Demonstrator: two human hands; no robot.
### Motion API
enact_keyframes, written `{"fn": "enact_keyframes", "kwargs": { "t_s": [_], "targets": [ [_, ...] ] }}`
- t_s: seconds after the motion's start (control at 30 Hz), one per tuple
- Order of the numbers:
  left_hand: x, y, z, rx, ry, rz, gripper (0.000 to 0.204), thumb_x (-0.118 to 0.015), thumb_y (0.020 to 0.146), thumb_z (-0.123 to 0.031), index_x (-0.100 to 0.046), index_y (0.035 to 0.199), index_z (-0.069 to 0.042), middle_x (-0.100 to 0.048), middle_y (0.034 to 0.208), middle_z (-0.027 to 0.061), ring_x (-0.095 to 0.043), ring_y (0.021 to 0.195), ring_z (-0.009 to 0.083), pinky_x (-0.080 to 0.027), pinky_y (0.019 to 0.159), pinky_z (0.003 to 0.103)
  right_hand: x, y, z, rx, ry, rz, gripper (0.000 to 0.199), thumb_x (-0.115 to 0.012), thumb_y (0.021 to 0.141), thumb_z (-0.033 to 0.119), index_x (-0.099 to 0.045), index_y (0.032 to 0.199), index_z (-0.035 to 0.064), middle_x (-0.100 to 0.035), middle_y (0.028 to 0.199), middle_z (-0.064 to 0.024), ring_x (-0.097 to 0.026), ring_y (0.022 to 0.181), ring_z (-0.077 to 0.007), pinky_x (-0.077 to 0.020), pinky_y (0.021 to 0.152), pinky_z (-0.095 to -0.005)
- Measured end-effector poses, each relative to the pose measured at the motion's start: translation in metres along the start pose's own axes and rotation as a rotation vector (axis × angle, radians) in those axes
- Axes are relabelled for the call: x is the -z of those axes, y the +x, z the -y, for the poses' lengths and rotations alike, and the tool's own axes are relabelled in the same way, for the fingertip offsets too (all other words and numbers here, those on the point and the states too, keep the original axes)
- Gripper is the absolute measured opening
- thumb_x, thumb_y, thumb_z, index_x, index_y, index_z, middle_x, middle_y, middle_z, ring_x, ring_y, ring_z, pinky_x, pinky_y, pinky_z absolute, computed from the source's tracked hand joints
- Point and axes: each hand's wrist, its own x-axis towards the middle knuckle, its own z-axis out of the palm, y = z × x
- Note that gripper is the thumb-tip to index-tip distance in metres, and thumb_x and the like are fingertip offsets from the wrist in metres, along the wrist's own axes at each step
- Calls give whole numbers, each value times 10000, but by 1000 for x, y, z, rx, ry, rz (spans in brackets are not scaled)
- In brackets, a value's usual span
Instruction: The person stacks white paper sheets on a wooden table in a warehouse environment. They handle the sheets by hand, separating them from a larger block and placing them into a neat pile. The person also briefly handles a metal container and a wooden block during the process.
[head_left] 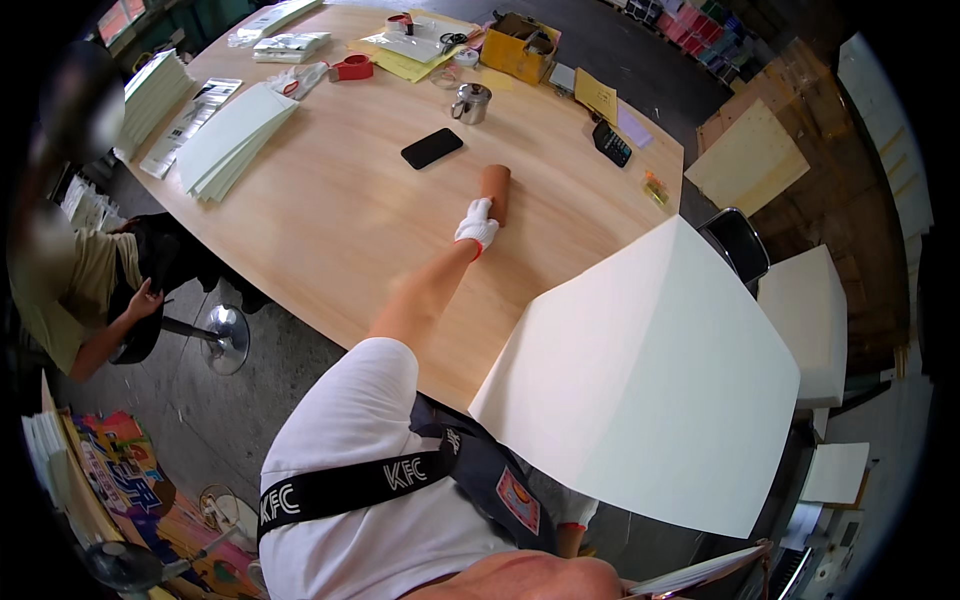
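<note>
My left hand (pixel 477 224), in a white knit glove with a red cuff, reaches out across the wooden table (pixel 340 230). Its fingers are closed around the near end of a reddish-brown cylinder (pixel 495 183) lying on the tabletop. A large white sheet (pixel 650 370), bent along its middle, covers the table's near right corner and hangs past the edge. My right hand (pixel 580 508), gloved too, is low beside the sheet's bottom edge; its fingers are hidden. Beyond the cylinder lie a black phone (pixel 432 149) and a metal cup (pixel 471 103).
Stacked white sheets (pixel 235 140) lie at the table's left, near a seated person (pixel 90 290). Tape rolls, a yellow box (pixel 520 48) and a calculator (pixel 611 144) line the far side. A black chair (pixel 735 245) stands right, by large cardboard (pixel 800 130).
</note>
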Motion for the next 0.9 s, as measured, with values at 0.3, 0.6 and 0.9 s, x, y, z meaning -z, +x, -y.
{"fn": "enact_keyframes", "kwargs": {
  "t_s": [0.3,0.6,0.9],
  "targets": [
    [38,47,7,-308,145,-328,489,-661,783,-156,-566,1263,-138,-565,1277,152,-567,1134,385,-482,924,492,-6,-35,-28,10,31,-127,660,-378,1035,530,-289,1566,148,-269,1603,-76,-246,1468,-291,-163,1205,-453],
    [159,154,84,134,670,-58,679,-742,749,-414,-504,1342,-181,-513,1344,132,-483,1260,353,-419,1024,482,2,-56,-44,26,38,-228,670,-376,1035,535,-273,1572,147,-244,1615,-77,-223,1480,-292,-150,1210,-451],
    [164,77,30,169,745,25,836,-760,678,-480,-443,1401,-204,-560,1279,190,-521,1221,374,-439,1020,462,10,-70,-62,25,98,-247,680,-373,1035,539,-257,1578,146,-219,1627,-78,-201,1491,-293,-136,1216,-449]
  ]
}}
